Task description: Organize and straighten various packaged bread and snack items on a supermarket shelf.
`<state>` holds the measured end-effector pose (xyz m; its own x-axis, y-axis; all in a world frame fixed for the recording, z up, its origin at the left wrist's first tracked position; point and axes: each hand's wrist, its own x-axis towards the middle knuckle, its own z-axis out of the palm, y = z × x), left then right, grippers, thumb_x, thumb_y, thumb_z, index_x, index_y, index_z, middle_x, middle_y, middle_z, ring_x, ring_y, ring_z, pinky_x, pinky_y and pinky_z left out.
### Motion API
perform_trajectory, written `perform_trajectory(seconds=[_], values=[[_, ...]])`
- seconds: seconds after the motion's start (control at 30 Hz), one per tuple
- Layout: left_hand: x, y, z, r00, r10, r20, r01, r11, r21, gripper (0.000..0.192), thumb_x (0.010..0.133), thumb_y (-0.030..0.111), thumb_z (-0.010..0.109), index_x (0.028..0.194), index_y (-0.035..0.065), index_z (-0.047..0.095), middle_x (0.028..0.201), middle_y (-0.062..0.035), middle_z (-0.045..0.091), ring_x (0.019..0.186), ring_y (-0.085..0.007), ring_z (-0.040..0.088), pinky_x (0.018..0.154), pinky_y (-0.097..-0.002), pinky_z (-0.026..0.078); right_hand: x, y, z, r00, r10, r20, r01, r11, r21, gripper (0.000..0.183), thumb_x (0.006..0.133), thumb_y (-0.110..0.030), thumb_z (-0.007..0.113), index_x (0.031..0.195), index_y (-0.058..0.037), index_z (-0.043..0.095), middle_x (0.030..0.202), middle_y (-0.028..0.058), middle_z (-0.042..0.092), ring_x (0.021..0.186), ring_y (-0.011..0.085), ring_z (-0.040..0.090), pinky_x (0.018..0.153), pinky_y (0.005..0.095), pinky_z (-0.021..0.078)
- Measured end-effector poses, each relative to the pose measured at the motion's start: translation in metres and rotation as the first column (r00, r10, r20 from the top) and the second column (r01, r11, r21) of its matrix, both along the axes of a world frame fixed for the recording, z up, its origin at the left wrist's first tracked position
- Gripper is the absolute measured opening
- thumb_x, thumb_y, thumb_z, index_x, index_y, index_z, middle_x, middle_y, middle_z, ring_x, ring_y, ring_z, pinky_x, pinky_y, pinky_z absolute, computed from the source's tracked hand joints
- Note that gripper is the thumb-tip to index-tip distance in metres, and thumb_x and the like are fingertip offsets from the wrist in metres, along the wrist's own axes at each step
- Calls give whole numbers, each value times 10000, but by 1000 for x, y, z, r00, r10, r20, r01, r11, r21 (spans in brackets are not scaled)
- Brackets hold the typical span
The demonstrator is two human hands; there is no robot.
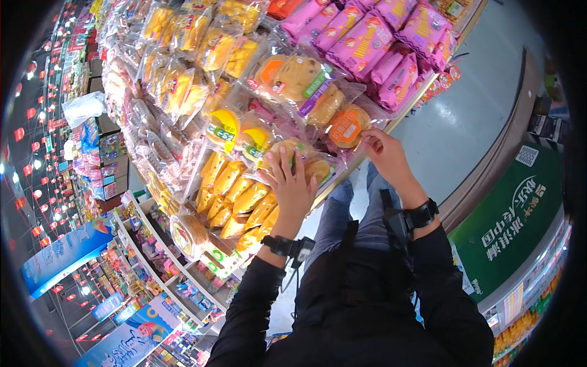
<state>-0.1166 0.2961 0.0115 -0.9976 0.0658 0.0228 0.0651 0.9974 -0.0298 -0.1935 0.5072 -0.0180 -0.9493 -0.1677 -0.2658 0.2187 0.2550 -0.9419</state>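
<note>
My left hand (292,181) lies with spread fingers on clear-wrapped round buns (317,169) at the front edge of the display. To its right, my right hand (378,149) has thumb and fingertips at the lower edge of a wrapped bun with an orange label (349,126); whether they pinch its wrapper is not plain. Between and behind the hands lie more wrapped buns, some with purple and green labels (316,98). Two packs with yellow labels (223,130) sit left of my left hand, and golden-yellow packets (238,188) lie just below them.
Pink snack packets (362,41) fill the display's back right. Wrapped yellow cakes (183,91) are piled at the left, beside clear dividers. The display's edge (412,98) runs diagonally before me. A green-sided freezer (513,220) stands at the right, shelves (160,257) at lower left.
</note>
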Motion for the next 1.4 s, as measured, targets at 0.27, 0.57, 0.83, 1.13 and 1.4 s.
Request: perform_trajectory(seconds=[0.27,0.57,0.83,1.13,1.4], values=[[65,-82,35,917,366,-158,-311,906,289,537,852,264,405,1332,81,248,1403,-163,138,1312,-346,52,1003,-550,-19,13,-6,6,995,94,27,-97,989,111,158,759,-126,600,859,-3,593,685,106,600,606,186,574,571,276,454],[116,-171,25,807,587,-66,-560,796,231,556,830,164,456,1338,100,240,1407,-125,156,1320,-312,49,1003,-556,51,34,-60,31,933,359,-29,-359,933,7,219,740,-181,621,896,-34,581,780,118,601,672,262,578,617,316,458],[67,-184,2,932,359,53,-362,908,213,565,852,302,417,1344,95,233,1405,-168,130,1301,-377,55,988,-587,42,51,-82,41,984,175,-44,-164,969,184,166,768,-168,606,807,-15,555,732,118,570,639,226,573,576,297,450],[21,-191,-23,978,208,21,-209,970,123,590,856,334,390,1351,74,199,1401,-213,98,1291,-411,44,966,-615,18,87,-131,57,967,254,-15,-251,962,111,166,764,-163,610,739,-9,552,633,103,537,547,198,539,502,277,415],[14,-196,-27,976,205,68,-212,971,111,598,837,314,421,1345,74,214,1404,-176,136,1298,-367,88,971,-607,28,102,-184,58,928,361,-88,-351,929,116,144,754,-144,601,715,-17,547,663,101,541,610,262,532,542,321,419]])
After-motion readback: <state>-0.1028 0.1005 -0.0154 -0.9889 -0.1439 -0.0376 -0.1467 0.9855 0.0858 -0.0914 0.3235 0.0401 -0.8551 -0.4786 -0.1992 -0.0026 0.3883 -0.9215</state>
